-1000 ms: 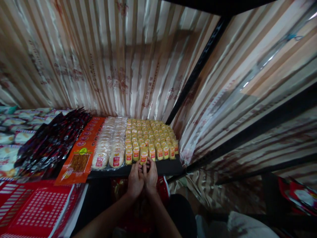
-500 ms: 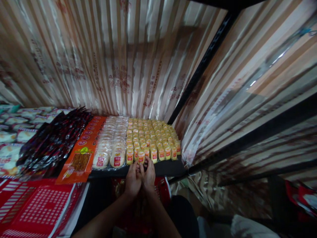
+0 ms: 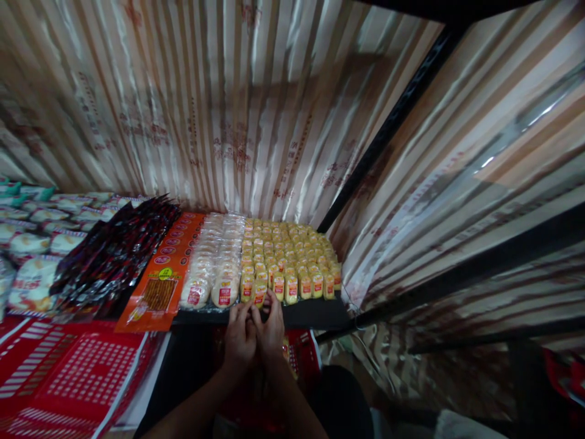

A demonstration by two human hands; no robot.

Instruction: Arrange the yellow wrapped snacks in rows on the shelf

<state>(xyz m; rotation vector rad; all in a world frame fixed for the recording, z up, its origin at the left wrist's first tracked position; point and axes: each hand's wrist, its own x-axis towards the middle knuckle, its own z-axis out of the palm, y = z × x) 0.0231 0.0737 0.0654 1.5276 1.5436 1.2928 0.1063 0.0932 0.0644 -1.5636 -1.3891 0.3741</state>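
Observation:
A small yellow wrapped snack cake (image 3: 259, 295) with a red label stands upright at the front of the shelf, held between my fingertips. My left hand (image 3: 240, 335) is closed at its lower left side. My right hand (image 3: 270, 328) pinches it from the right, and the two hands nearly touch. Behind it, rows of matching yellow snack cakes (image 3: 291, 286) fill the right end of the black shelf (image 3: 301, 314). Directly left are two rows of round white cakes (image 3: 225, 292) in clear wrappers.
An orange snack packet (image 3: 153, 289) and a pile of dark shiny packets (image 3: 109, 256) lie further left, past them white bread packs (image 3: 34, 283). Red baskets (image 3: 86, 372) stand below the shelf edge. A black post (image 3: 388, 128) slants up before the striped curtain (image 3: 256, 122).
My hands and the held cake have moved slightly left along the front row. The view has shifted, so the shelf goods appear further right.

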